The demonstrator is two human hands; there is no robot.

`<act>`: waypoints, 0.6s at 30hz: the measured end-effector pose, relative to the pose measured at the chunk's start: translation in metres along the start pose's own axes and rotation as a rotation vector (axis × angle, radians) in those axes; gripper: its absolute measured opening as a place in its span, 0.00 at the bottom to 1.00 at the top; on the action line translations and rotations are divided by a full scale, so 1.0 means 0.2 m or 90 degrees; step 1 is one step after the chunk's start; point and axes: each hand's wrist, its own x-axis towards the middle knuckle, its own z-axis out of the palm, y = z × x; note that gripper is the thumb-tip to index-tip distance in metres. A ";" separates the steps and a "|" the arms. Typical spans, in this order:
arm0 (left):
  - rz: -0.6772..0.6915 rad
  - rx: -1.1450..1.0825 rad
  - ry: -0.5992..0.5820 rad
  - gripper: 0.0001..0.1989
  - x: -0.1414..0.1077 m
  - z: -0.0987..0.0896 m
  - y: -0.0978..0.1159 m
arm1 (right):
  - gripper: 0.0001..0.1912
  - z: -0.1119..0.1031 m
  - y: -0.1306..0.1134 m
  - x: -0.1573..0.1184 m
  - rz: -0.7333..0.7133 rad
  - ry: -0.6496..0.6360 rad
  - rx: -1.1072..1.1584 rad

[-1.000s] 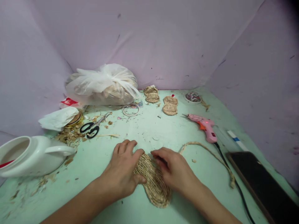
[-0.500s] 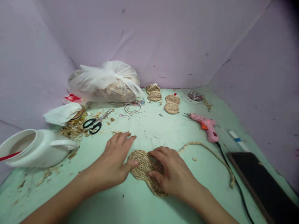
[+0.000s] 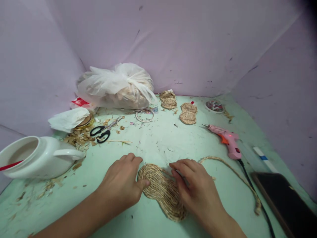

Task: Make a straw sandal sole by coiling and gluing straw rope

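Observation:
A sole-shaped piece of coiled straw braid (image 3: 160, 188) lies flat on the green table. My left hand (image 3: 123, 178) is at its left end, thumb resting on the coils and fingers spread beyond the edge. At its upper right edge, my right hand (image 3: 195, 185) has thumb and forefinger pinched together on the braid's strand. The loose tail of the braid (image 3: 230, 165) curves out from behind my right hand toward the right.
A pink glue gun (image 3: 228, 137) and a dark phone (image 3: 282, 201) lie at the right. Scissors (image 3: 105, 130), a white jug (image 3: 44, 157) and plant scraps are at the left. Behind stand a plastic bag (image 3: 119, 87), two small woven pieces (image 3: 188, 114) and a bead dish (image 3: 214, 106).
My right hand has moved right, off the top of the coiled piece to its edge, with its fingers now pinched. My left hand's fingers have drawn in somewhat. The camera view has shifted slightly.

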 end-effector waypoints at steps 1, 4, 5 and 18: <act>-0.004 -0.009 -0.002 0.20 0.00 -0.01 -0.01 | 0.09 -0.02 0.00 0.00 0.007 0.008 0.018; -0.007 -0.090 0.038 0.20 -0.01 -0.08 -0.04 | 0.07 -0.09 0.03 -0.01 0.052 0.055 0.069; -0.006 -0.126 0.062 0.18 -0.02 -0.11 -0.05 | 0.06 -0.12 0.04 -0.01 0.071 0.080 0.074; 0.014 -0.095 -0.034 0.12 0.05 -0.04 -0.07 | 0.22 -0.15 -0.08 -0.12 0.182 -0.339 -0.092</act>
